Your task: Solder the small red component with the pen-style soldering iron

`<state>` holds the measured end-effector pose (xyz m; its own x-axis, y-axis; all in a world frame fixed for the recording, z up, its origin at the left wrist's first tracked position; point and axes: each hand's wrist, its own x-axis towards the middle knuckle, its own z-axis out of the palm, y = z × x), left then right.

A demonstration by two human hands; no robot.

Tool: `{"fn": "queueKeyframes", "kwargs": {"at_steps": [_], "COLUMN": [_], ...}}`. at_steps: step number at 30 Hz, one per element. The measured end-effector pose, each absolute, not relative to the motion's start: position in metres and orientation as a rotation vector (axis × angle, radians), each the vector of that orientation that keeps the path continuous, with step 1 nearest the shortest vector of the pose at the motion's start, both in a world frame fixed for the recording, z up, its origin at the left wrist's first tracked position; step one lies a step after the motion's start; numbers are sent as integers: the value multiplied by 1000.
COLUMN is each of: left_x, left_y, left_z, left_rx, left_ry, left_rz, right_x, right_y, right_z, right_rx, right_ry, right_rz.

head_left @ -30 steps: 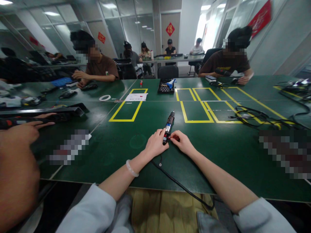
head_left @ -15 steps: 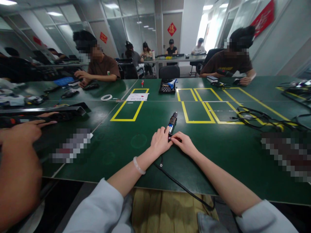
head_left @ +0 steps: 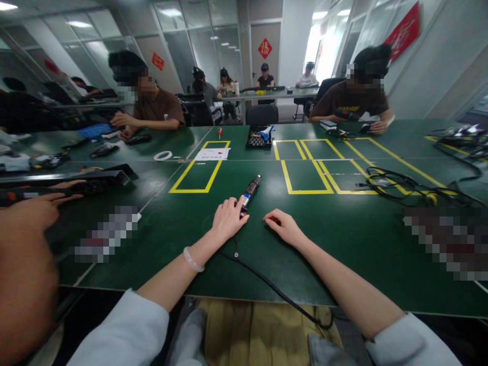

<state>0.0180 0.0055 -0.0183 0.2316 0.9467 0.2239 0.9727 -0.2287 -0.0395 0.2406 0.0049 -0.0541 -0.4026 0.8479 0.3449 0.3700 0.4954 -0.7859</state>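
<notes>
My left hand (head_left: 229, 218) is wrapped round the rear of an electric screwdriver (head_left: 252, 189), which has a dark body with a blue and silver band. Its thin bit points away from me, to the upper right. My palm and fingers hide most of the rear end. A black cord (head_left: 263, 278) with a small ring on a short loop runs from beneath that hand over the table's near edge. Right of the tool, apart from it, my right hand (head_left: 284, 227) rests low over the green table (head_left: 244, 269), fingertips drawn together with nothing visible in them.
Yellow tape frames (head_left: 308, 192) mark the table. Farther back lie a bit case (head_left: 255, 145), a paper sheet (head_left: 212, 154), a white tape ring (head_left: 162, 156) and a red screwdriver (head_left: 220, 133). Tangled black cables (head_left: 396, 180) lie right. A neighbour's arm (head_left: 28, 249) reaches in at left.
My left hand has moved left with the electric screwdriver, whose tip now leans more to the right. My right hand has parted from the tool's rear end and stays to its right.
</notes>
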Motion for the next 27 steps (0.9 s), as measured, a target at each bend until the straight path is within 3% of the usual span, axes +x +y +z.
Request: {"fn": "queueKeyframes", "kwargs": {"at_steps": [18, 27], "left_x": [-180, -183], "left_y": [63, 54], "left_z": [-12, -14], "left_rx": [-1880, -1803], "left_ry": [-2331, -2145], "left_rz": [-25, -83], "right_x": [241, 240], "right_y": [4, 3], "right_z": [-55, -54], "right_rx": [-1020, -1032], "right_ry": [-1994, -2008], "right_rz": [810, 821]}}
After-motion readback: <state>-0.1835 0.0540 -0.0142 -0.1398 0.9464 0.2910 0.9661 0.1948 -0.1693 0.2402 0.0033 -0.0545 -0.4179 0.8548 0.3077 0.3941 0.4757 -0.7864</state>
